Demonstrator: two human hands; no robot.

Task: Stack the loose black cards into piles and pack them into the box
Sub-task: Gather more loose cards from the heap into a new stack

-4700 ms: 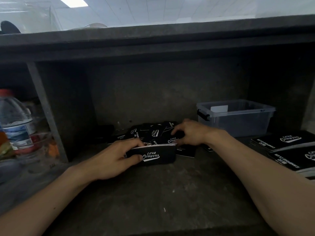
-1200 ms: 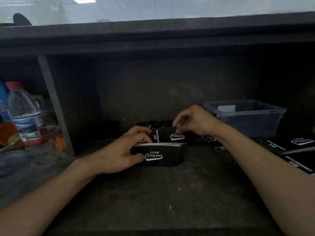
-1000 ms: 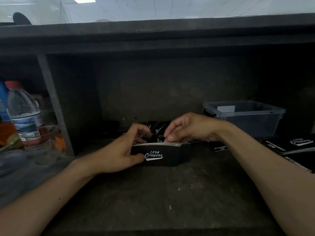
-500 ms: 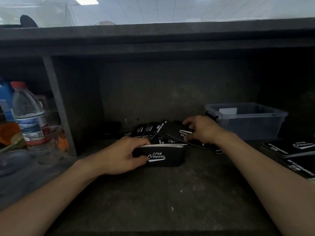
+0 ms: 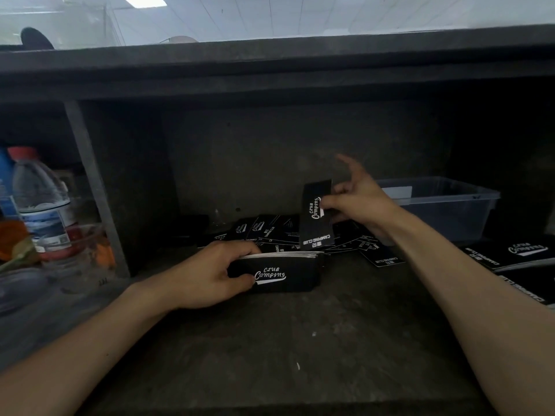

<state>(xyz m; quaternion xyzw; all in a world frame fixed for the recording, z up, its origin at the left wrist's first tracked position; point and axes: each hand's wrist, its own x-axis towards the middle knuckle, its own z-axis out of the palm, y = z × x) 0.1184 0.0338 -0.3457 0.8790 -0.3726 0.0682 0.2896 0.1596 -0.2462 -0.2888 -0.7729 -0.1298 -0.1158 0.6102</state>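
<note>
In the middle of the frame, on the dark desk [image 5: 300,340], the left grip [image 5: 207,274] clasps a pile of black cards [image 5: 279,274]. The pile stands on its long edge, thumb on the near face and fingers curled over the top, its long axis running left to right. Up and to the right, the right grip [image 5: 360,205] pinches a single card [image 5: 316,217] between thumb and fingers, the remaining fingers spread. This card hangs nearly upright, long axis top to bottom, its lower edge just above the pile's right end, so it lies crosswise to the pile. It probably needs a quarter turn before it can join the pile. More loose cards [image 5: 267,232] lie scattered just behind the pile. The clear box [image 5: 444,211] sits right of centre, beyond the right grip, which is the nearer hand to it.
</note>
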